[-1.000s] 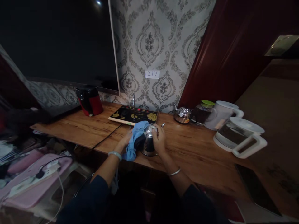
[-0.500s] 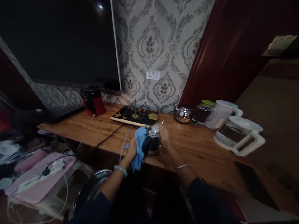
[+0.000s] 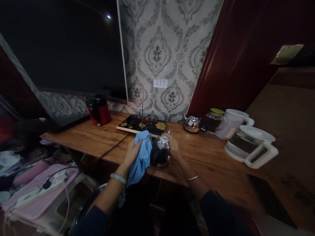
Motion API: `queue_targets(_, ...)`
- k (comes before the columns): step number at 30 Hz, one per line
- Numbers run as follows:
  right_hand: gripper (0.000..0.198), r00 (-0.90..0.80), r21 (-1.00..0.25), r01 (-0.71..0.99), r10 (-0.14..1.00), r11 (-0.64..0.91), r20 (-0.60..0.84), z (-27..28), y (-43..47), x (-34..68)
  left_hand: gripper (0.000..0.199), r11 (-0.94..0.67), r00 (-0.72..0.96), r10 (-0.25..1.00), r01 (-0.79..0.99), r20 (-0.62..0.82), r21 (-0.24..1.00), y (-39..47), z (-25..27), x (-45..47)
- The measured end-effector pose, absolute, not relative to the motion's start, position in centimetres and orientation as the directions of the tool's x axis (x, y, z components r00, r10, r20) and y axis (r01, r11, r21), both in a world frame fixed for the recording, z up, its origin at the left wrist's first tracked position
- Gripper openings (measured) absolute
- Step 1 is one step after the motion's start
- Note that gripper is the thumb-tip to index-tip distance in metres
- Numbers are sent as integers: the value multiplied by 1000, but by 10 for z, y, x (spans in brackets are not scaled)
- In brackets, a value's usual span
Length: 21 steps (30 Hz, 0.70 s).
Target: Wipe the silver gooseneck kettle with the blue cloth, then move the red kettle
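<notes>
Flanking kettle (image 3: 160,152) near table edge (image 3: 172,173): hands.

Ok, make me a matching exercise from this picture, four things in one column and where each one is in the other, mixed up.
Things:
1. blue cloth
2. steel kettle
3. red and black pot
4. green-lidded jug

Places:
A. at the wall under the dark screen
B. gripped in the left hand
C. beside the white jug, far right of the counter
D. against the right hand, near the counter's front edge

Pairs: 1-B, 2-D, 3-A, 4-C
</notes>
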State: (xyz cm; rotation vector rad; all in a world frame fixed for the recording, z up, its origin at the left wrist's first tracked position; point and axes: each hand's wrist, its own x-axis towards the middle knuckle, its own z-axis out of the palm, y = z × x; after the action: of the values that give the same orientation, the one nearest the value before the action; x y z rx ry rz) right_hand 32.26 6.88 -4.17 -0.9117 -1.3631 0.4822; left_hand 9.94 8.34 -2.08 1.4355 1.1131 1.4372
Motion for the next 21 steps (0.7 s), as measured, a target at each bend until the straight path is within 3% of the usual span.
queue_targets(2, 48, 180, -780, 217, 761, 587, 623, -42, 69, 323, 37, -269, -1, 963, -77, 269, 960, 95, -6, 113)
queue_targets(5, 48, 178, -775, 236, 758, 587, 628, -44, 71, 323, 46, -168, 214, 955, -184, 206, 968, 113, 7, 140)
queue_targets(9, 49, 225, -780, 254, 749, 572, 623, -47, 72, 323, 34, -149, 422, 898, 33, 121, 988, 133, 9, 163)
queue_targets(13, 49, 199, -781, 259, 759, 569, 620, -45, 70, 322, 24, -219, 427, 896, 182, 124, 959, 145, 9, 165)
queue_targets(21, 44, 195, -798, 219, 776, 561, 600, -43, 69, 321, 30, -114, 308, 950, 180, 54, 977, 140, -23, 155)
